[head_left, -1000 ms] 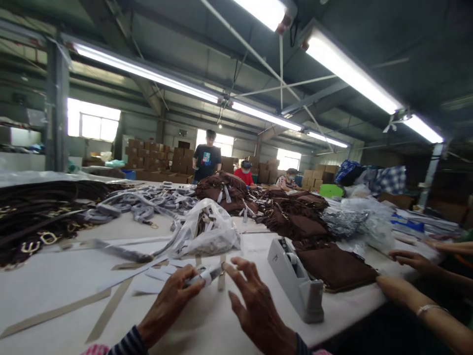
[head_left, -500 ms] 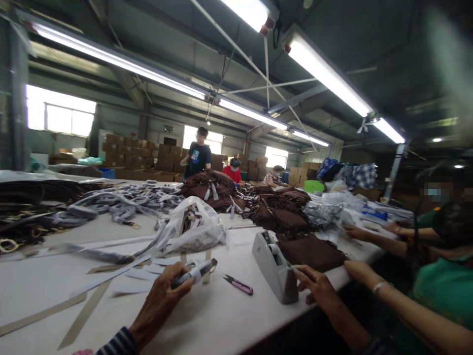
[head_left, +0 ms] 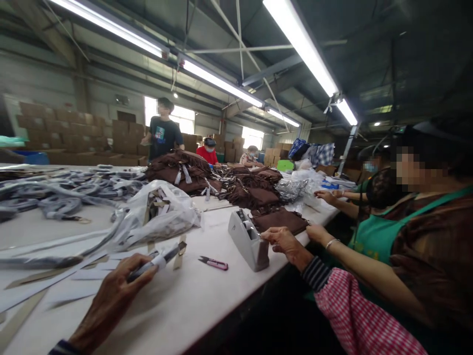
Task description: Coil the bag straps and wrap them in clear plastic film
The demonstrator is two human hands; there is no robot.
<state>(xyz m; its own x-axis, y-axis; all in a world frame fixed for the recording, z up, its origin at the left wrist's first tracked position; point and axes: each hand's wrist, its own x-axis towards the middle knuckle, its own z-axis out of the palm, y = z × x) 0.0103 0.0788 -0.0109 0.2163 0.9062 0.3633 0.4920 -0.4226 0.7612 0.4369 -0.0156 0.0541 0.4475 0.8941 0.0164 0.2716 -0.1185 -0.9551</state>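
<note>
My left hand (head_left: pixel 120 286) is closed round a folded grey strap (head_left: pixel 168 254) with a pale wrap about it and a metal clip near its far end, held just above the white table (head_left: pixel 173 310). My right hand (head_left: pixel 286 244) has its fingertips drawn together at the cutting edge of a grey tape dispenser (head_left: pixel 240 241). Whatever sits between those fingertips is too fine to make out. Between my hands lie small pink-handled thread snips (head_left: pixel 213 263). Left of them, paper strips (head_left: pixel 92 272) are spread under and beside my left hand.
A clear plastic bag (head_left: pixel 166 212) of strips stands behind my left hand. Brown fringed bags (head_left: pixel 254 190) are piled beyond the dispenser, and wrapped grey straps (head_left: pixel 70 197) lie at left. A co-worker in a green apron (head_left: pixel 380 234) sits close on my right, hands near a brown bag.
The view has swung right, so the table things appear further left and the co-worker shows more. My left hand still holds the strap; my right hand stays at the dispenser's cutting edge.
</note>
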